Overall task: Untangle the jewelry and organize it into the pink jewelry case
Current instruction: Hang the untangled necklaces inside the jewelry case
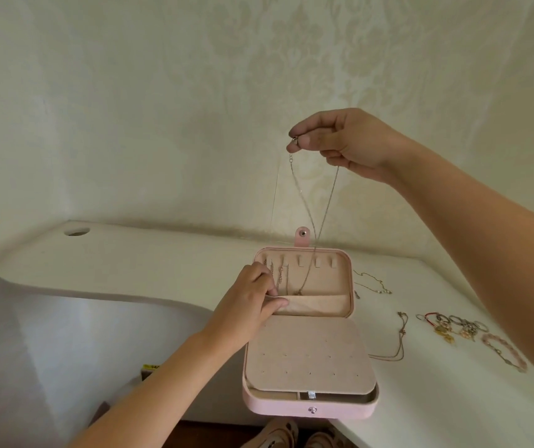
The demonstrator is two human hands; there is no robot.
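Note:
The pink jewelry case [311, 407] lies open at the table's front edge, its lid [346, 276] propped up behind. My right hand [340, 143] is raised high and pinches the clasp end of a thin chain necklace [327, 205]. The chain hangs down in a loop, and its lower end reaches the lid's inside. My left hand [252, 305] pinches the edge of the lid's elastic pocket [317, 302] at its left side. Other chains [280, 279] hang from hooks in the lid next to that hand.
To the right on the white table [130, 263] lie loose necklaces [372, 284], a long chain [399, 337], a cluster of rings and charms [456, 326] and a pink bead bracelet [504, 350]. A round cable hole [76, 231] sits far left. Sandals [294, 434] show below.

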